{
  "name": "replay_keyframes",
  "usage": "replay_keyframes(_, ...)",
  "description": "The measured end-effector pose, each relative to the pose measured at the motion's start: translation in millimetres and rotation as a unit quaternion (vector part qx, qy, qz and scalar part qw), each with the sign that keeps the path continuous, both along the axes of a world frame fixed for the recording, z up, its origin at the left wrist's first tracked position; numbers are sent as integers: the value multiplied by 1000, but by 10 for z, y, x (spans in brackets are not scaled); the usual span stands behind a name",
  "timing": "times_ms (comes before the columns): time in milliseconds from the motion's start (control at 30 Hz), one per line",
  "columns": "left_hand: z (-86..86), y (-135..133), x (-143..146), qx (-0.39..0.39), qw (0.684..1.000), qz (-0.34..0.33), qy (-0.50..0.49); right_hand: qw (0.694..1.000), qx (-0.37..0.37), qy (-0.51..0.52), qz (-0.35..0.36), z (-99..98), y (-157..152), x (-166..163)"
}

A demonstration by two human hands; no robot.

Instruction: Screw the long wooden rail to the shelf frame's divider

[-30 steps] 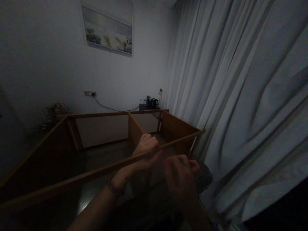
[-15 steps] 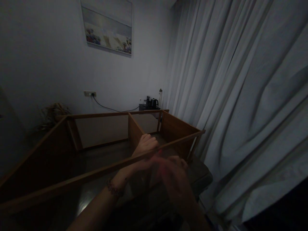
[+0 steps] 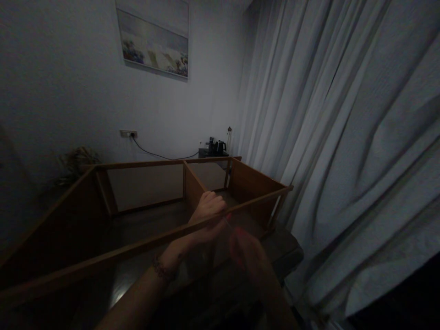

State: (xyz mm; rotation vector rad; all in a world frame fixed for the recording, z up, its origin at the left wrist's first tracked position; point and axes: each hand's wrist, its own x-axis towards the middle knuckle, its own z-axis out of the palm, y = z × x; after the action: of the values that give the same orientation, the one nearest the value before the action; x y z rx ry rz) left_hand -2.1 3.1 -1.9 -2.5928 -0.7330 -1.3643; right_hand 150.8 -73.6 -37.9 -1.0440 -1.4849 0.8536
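Observation:
A brown wooden frame (image 3: 137, 251) with a dividing panel (image 3: 195, 181) stretches across the view. My left hand (image 3: 209, 206), a bracelet on its wrist, is closed around the front rail where the divider meets it. Its fingers lie over the far side, and the thumb shows below the rail. Just right of and below that spot is my right hand (image 3: 245, 245), fingers curled in and slightly blurred. A faint thin line runs between the two hands; whether it is a slim tool cannot be told in this dim light.
Long grey-white curtains (image 3: 330, 137) hang along the right side. At the back corner a black kettle (image 3: 220, 146) stands on a small table. A cable (image 3: 151, 153) runs from a wall socket (image 3: 128, 133). Dried plants (image 3: 80, 158) are at the left, below a picture (image 3: 154, 41).
My right hand, smeared by motion close to the rail before, has drawn its fingers in and sits slightly apart from the left. The left hand and the frame have stayed in place.

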Motion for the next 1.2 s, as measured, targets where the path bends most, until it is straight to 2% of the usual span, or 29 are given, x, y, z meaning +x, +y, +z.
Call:
replay_keyframes(67, -11, 10, 2, 4, 1000, 0, -2, 999, 13, -46, 2, 41, -22, -3)
replay_keyframes(167, -39, 38, 6, 14, 1000, -1, -6, 981, 107, -143, -82, 131, -84, -24)
replay_keyframes(333, -80, 85, 14, 21, 1000, -2, -11, 885, 259, -333, -198, 241, -171, -1)
replay_keyframes(400, -85, 90, 15, 27, 1000, -5, -14, 862, 293, -359, -204, 256, -176, 36)
replay_keyframes(433, -84, 88, 15, 28, 999, -7, -15, 861, 297, -363, -198, 256, -172, 55)
replay_keyframes(500, -74, 76, 11, 21, 1000, -5, -13, 873, 285, -359, -171, 244, -155, 82)
replay_keyframes(600, -48, 43, 4, 1, 1000, 2, -5, 920, 221, -296, -128, 187, -119, 79)
replay_keyframes(733, -14, 6, -1, -1, 1000, 5, -3, 990, 43, -116, -71, 90, -87, 17)
replay_keyframes(833, -3, -3, 3, -1, 1000, 0, -5, 998, -63, -31, 5, 74, -86, -6)
replay_keyframes(900, -6, 1, 7, -1, 1000, 2, -6, 998, -52, -26, 4, 104, -88, -1)
replay_keyframes(967, -13, 6, 11, -1, 1000, 8, -6, 995, 28, -73, -56, 154, -92, 9)
replay_keyframes(1033, -16, 5, 12, -5, 1000, 17, -1, 965, 138, -162, -155, 202, -100, 15)
replay_keyframes(1100, -12, -4, 12, -10, 1000, 24, 5, 901, 241, -255, -255, 231, -116, 17)
replay_keyframes(1167, -8, -11, 11, -15, 999, 29, 9, 843, 307, -319, -305, 228, -132, 20)
replay_keyframes(1200, -8, -11, 10, -17, 999, 30, 10, 826, 326, -339, -311, 216, -138, 24)
